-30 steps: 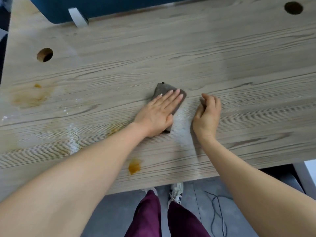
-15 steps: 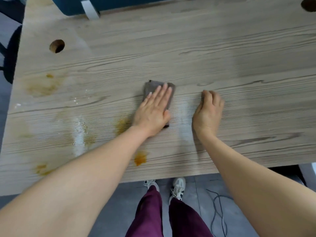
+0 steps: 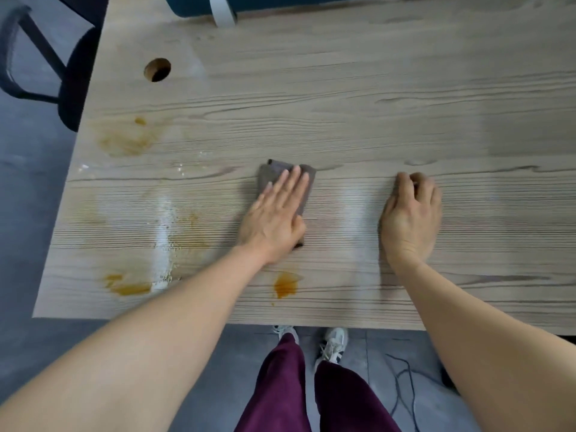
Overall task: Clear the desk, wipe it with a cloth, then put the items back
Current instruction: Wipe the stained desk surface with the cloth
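Head view: we look down on a pale wood-grain tabletop [image 3: 358,98] while both of our bare arms reach across its near edge. Our left hand [image 3: 276,213] lies flat, fingers stretched out and close together, pressing a folded grey-brown cloth [image 3: 274,173] against the surface near the middle of the tabletop. The cloth's far edge and right side show beyond our fingertips; the rest is covered by the palm. Our right hand [image 3: 411,213] rests well to the right of the cloth, fingers curled under into a loose fist, knuckles on the wood; we cannot tell whether it holds anything.

Orange-brown stains [image 3: 285,285] mark the left half of the tabletop: one just near of our left wrist, another by the near left corner, a fainter smear farther back on the left. A whitish streak of residue [image 3: 163,238] runs between them, toward the near edge. A round cable hole [image 3: 157,69] sits at the far left. A dark blue panel [image 3: 265,3] with a white strap borders the far edge. A black chair [image 3: 73,76] stands off the left side on the grey floor. Below the near edge we see dark red trousers [image 3: 280,385], pale sneakers [image 3: 335,344] and a loose cable [image 3: 402,381] on the floor.
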Demonstrator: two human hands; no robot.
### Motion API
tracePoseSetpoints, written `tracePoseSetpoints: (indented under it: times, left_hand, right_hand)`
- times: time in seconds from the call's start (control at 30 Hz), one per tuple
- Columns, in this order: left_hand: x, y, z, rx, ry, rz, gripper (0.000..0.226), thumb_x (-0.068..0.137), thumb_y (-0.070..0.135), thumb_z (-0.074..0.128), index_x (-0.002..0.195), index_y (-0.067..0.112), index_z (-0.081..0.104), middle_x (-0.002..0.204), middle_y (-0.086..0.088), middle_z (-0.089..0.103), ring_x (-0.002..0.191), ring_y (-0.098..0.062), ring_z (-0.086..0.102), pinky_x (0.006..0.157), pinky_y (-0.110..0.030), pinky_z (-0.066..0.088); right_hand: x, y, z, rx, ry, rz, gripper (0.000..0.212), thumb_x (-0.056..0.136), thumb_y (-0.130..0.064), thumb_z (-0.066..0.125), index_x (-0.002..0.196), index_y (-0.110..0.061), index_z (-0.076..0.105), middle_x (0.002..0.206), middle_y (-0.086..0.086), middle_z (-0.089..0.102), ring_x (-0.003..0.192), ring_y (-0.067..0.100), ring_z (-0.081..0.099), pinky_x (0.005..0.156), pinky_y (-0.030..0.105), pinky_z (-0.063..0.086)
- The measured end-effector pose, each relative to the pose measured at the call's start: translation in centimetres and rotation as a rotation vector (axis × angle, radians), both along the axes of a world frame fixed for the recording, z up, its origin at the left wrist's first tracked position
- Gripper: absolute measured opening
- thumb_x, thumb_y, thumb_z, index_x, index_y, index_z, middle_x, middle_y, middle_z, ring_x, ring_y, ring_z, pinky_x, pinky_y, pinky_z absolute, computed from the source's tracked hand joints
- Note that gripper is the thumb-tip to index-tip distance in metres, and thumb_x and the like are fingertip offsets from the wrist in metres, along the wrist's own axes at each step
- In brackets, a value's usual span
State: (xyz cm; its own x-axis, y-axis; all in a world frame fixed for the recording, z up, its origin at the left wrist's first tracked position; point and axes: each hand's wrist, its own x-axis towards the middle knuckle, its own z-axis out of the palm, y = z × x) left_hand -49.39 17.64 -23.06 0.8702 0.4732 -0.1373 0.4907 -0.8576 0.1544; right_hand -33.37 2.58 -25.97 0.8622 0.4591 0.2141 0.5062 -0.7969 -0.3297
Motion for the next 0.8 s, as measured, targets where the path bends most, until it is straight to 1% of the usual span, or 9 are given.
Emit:
tracePoseSetpoints:
  times: [0.13,0.2,0.3,0.4,0.5,0.53,0.6,0.7,0.8]
  left_hand:
    - [-0.5,4.6,-0.3,0.045,0.025,0.397,0.068,0.095,0.03,0.03,0.15,0.014,-0.006,0.158,-0.005,-0.01,0.146,-0.016,-0.008,0.118,-0.031,-0.006]
    - [0.3,3.6,-0.6,0.056,0.011,0.498,0.068,0.094,0.026,0.032,0.15,0.014,-0.005,0.158,-0.005,-0.009,0.146,-0.017,-0.007,0.119,-0.033,-0.005]
    - [1.8,-1.4,-0.5,0.066,0.007,0.39,0.069,0.096,0.029,0.028,0.148,0.011,-0.012,0.157,-0.008,-0.014,0.145,-0.02,-0.011,0.116,-0.033,-0.009]
    - [2.2,-6.8,-0.4,-0.035,-0.014,0.114,0.068,0.096,0.03,0.026,0.147,0.017,-0.017,0.155,-0.002,-0.02,0.144,-0.015,-0.017,0.116,-0.03,-0.011]
    - [1.0,-4.0,0.0,-0.022,0.012,-0.047,0.067,0.096,0.032,0.025,0.146,0.021,-0.019,0.154,0.002,-0.022,0.143,-0.011,-0.016,0.117,-0.029,-0.009]
    - [0.6,-2.2,0.0,0.014,0.02,-0.01,0.066,0.097,0.034,0.024,0.146,0.02,-0.018,0.153,0.001,-0.024,0.144,-0.012,-0.016,0.117,-0.029,-0.01]
    - [0.3,1.2,0.0,0.033,0.054,0.195,0.066,0.098,0.035,0.023,0.148,0.016,-0.016,0.152,-0.003,-0.024,0.144,-0.016,-0.014,0.116,-0.03,-0.009]
    - [0.8,2.0,-0.5,0.022,0.036,0.444,0.068,0.097,0.032,0.031,0.15,0.014,-0.009,0.158,-0.005,-0.012,0.145,-0.018,-0.01,0.118,-0.032,-0.007]
    - [2.0,-2.3,-0.7,0.025,-0.007,0.409,0.068,0.096,0.03,0.03,0.149,0.012,-0.009,0.158,-0.007,-0.012,0.145,-0.019,-0.01,0.118,-0.033,-0.007]
  right_hand:
    - [0.3,-0.1,-0.4,-0.007,-0.008,0.0,0.031,0.089,-0.013,0.046,0.117,-0.007,0.057,0.121,0.015,0.052,0.103,0.034,0.045,0.081,0.037,0.032]
    - [0.4,-0.1,-0.5,-0.012,-0.014,0.003,0.031,0.089,-0.013,0.045,0.117,-0.007,0.057,0.12,0.014,0.052,0.103,0.034,0.046,0.082,0.036,0.032]
    - [0.5,-0.2,-0.4,-0.001,-0.008,0.016,0.031,0.089,-0.012,0.044,0.117,-0.006,0.056,0.12,0.015,0.052,0.104,0.032,0.044,0.086,0.035,0.032]
    - [0.4,-0.2,-0.2,0.031,0.014,0.027,0.031,0.09,-0.012,0.043,0.118,-0.005,0.056,0.121,0.016,0.052,0.106,0.033,0.043,0.088,0.036,0.033]
    - [0.5,-0.3,0.1,0.038,0.043,0.059,0.032,0.091,-0.01,0.042,0.12,-0.004,0.055,0.124,0.017,0.05,0.109,0.034,0.042,0.091,0.038,0.034]
    - [0.6,-0.3,0.1,0.029,0.055,0.074,0.033,0.091,-0.009,0.042,0.121,-0.003,0.054,0.125,0.017,0.049,0.11,0.035,0.041,0.093,0.038,0.033]
    - [0.5,-0.5,0.3,0.033,0.068,0.099,0.033,0.091,-0.007,0.042,0.122,-0.003,0.054,0.127,0.018,0.048,0.112,0.036,0.041,0.094,0.039,0.034]
    - [-1.1,-1.0,0.6,0.1,0.064,0.137,0.029,0.09,-0.006,0.046,0.116,-0.003,0.057,0.125,0.018,0.05,0.11,0.037,0.044,0.09,0.041,0.038]
    - [-3.1,-1.6,0.3,0.125,0.074,0.19,0.027,0.09,-0.007,0.049,0.115,-0.004,0.059,0.124,0.017,0.052,0.109,0.035,0.046,0.089,0.04,0.038]
